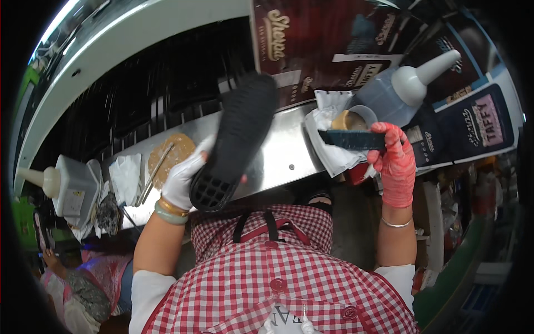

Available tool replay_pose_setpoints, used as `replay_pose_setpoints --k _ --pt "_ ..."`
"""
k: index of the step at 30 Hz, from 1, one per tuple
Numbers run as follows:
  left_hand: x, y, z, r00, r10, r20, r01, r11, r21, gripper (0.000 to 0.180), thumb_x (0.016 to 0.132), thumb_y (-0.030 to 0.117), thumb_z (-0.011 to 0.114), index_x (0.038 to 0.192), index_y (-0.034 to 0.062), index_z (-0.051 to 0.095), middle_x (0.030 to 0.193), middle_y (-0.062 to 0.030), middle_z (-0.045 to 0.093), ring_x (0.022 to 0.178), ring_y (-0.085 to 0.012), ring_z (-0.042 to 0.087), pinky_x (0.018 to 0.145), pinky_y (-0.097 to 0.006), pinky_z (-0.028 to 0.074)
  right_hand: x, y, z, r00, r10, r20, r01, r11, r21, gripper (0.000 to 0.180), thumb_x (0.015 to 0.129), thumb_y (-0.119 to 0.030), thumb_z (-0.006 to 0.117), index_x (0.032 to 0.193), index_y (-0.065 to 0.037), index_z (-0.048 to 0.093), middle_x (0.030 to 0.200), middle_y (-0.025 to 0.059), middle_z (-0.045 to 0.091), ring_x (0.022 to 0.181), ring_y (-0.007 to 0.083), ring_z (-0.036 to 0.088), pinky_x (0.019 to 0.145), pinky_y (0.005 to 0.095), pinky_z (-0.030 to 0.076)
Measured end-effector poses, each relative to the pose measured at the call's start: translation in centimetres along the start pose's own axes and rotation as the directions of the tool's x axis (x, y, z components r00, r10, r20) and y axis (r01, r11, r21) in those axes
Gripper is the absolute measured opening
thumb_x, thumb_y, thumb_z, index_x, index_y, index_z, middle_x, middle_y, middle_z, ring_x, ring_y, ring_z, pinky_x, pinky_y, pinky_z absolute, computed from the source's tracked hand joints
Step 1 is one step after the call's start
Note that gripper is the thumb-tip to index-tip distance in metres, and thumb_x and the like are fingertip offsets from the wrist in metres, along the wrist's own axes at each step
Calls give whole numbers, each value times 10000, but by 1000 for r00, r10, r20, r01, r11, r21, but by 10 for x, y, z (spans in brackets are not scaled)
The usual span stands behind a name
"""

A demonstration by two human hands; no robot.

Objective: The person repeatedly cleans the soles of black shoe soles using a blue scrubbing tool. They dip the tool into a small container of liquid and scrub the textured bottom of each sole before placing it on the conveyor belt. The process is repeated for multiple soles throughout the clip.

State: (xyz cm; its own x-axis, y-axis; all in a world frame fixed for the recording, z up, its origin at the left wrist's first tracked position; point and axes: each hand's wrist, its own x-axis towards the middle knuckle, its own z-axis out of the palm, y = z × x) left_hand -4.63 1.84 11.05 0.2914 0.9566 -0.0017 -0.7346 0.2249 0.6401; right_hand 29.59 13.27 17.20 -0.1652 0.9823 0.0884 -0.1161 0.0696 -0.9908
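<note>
My left hand [185,181], in a white glove with bare fingertips showing, is closed around the heel end of a black shoe sole [239,133]. The sole is tilted, its ribbed far end pointing away and its heel end showing a grid of square recesses. In a pink-stained glove, my right hand [396,161] pinches one end of a flat, dark blue-green bar [351,140]; whether it has bristles I cannot tell. That bar lies level over a white tray [328,161] lined with crumpled white paper. Just beyond it is a translucent cup [364,114] with something tan beside it.
A metal bench strip [278,150] runs across, beside a dark conveyor [183,78]. Nozzle bottles stand at right [389,92] and left [72,189]. Near my left hand lie a tan disc [177,147] with a stick and white paper [125,177]. A co-worker [83,284] is at lower left.
</note>
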Motion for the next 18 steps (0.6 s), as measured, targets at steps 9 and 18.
replay_pose_setpoints --k 9,18 --pt "-31 -78 -6 924 -173 -342 14 907 -421 787 892 669 211 1411 83 297 1376 -200 383 1229 -424 406 873 -600 437 28 18 -44 960 15 -281 -97 955 -281 222 872 -248 649 992 -61 660 760 -16 596 560 39 523 458 190 330" --pt "-38 -95 1 853 -292 -433 109 910 -399 635 925 591 277 1285 101 459 1134 -111 591 936 -360 617 588 -400 511 42 35 -51 974 4 -227 -67 961 -270 248 862 -228 639 969 -4 658 796 26 628 561 85 537 547 214 444"
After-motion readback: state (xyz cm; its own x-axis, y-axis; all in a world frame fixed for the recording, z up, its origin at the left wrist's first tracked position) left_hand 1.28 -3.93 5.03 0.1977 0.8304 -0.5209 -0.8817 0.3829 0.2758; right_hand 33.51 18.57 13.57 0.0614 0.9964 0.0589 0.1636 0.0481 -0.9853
